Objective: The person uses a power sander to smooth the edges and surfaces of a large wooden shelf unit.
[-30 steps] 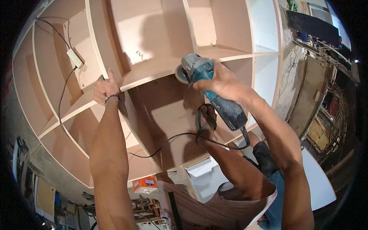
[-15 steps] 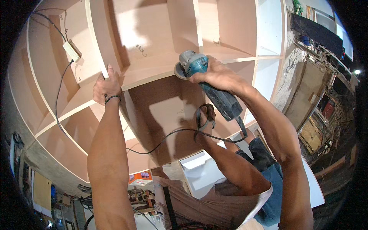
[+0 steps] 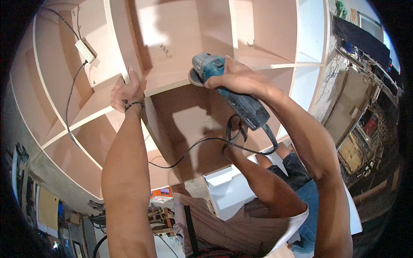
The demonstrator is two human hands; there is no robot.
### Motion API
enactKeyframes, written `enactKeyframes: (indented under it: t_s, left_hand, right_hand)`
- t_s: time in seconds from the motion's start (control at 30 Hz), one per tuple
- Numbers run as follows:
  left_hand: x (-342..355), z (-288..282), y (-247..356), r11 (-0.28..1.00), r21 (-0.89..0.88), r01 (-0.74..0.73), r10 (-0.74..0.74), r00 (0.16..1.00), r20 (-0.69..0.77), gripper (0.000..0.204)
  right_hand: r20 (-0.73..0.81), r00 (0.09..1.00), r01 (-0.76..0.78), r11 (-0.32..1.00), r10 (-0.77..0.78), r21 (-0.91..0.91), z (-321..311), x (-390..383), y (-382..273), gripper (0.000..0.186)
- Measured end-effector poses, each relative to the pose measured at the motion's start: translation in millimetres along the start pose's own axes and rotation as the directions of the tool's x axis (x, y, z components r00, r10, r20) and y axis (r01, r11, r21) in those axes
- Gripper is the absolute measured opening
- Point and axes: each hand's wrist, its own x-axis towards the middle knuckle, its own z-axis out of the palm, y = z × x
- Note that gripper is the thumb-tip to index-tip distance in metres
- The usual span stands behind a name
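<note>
My right hand [image 3: 234,78] is closed around the body of a teal and black angle grinder [image 3: 243,107]. The grinder's disc [image 3: 195,78] is at the pale front edge of a horizontal shelf [image 3: 170,87]; I cannot tell whether it touches. My left hand [image 3: 127,92], with a dark bracelet at the wrist, grips the front edge of an upright divider [image 3: 112,36], thumb raised along it. Below the grinder, another person's hand [image 3: 235,129] holds a loop of the black power cord [image 3: 206,139], which runs from the grinder's rear end toward the lower left.
The large wooden cabinet [image 3: 88,114] has several open compartments. A white power strip [image 3: 85,51] hangs in the left one. The other person's torso in a light shirt [image 3: 223,230] is close below. White panels [image 3: 226,189] stand beside them, and scrap wood [image 3: 350,155] lies far right.
The grinder in my right hand has moved left along the shelf edge. My left hand stays on the divider. The whole view has shifted slightly.
</note>
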Motion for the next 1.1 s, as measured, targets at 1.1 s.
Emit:
enactKeyframes:
  t_s: [1.1]
  left_hand:
    - [-11,-17,8,0.998,-0.019,-0.057,0.056,0.997,-0.051,0.072]
  right_hand:
    - [-0.170,0.944,-0.001,0.519,0.281,0.855,47,-195,113,0.067]
